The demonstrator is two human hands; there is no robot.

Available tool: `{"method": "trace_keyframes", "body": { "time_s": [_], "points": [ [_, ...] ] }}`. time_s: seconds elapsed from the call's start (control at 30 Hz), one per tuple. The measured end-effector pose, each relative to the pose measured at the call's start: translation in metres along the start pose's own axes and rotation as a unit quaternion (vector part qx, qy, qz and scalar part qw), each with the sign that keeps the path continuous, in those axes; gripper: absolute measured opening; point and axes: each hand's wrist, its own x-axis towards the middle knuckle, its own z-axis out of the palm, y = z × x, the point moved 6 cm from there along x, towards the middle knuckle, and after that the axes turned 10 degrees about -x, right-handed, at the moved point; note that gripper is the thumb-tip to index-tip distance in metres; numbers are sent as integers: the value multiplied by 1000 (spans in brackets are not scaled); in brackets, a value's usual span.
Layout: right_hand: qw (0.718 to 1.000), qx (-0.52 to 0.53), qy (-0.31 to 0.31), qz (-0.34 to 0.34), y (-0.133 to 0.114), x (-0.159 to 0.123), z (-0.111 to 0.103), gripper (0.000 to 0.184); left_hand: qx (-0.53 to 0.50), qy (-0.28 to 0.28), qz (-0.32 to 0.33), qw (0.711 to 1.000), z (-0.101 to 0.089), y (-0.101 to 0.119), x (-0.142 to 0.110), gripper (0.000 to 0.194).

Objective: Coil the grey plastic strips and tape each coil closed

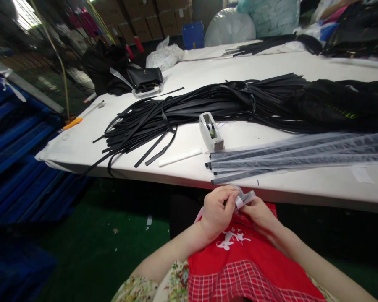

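Note:
Just in front of the red apron and below the table edge, my left hand (219, 208) is closed, its thumb and fingers pinching a strip of clear plastic wrap (247, 196). A small white piece (239, 203) lies on the plastic between the hands; I cannot tell whether it is paper or tape. My right hand (260, 213) grips the lower right side of the same plastic, its fingertips partly hidden. Above the hands, black straps in clear plastic sleeves (290, 153) lie along the table's front. A grey tape dispenser (211, 132) stands behind their left ends.
A big bundle of loose black straps (189, 105) spans the white table (75, 147). A white stick (180, 157) lies near the front edge. Further back are a black pouch (145, 79), an orange-handled tool (72, 123) and plastic bags (165, 54). Blue racks (12, 126) stand left.

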Motion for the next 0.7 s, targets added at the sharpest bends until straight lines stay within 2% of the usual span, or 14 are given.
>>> {"method": "trace_keyframes", "body": {
  "time_s": [0.1,0.2,0.37,0.6,0.7],
  "points": [
    [999,34,18,-30,4,2,-1,36,3,-11,18,1000,4,5,-4,22],
    [999,24,29,-16,11,6,-5,30,13,-21,31,999,6,9,-5,19],
    [999,11,52,-8,10,7,-10,23,18,-25,41,999,6,8,-7,27],
    [998,41,29,-21,12,3,2,35,50,-54,99,992,7,10,-14,26],
    [999,10,1,-31,15,5,6,38,55,-66,130,988,11,17,-20,23]
  ]
}}
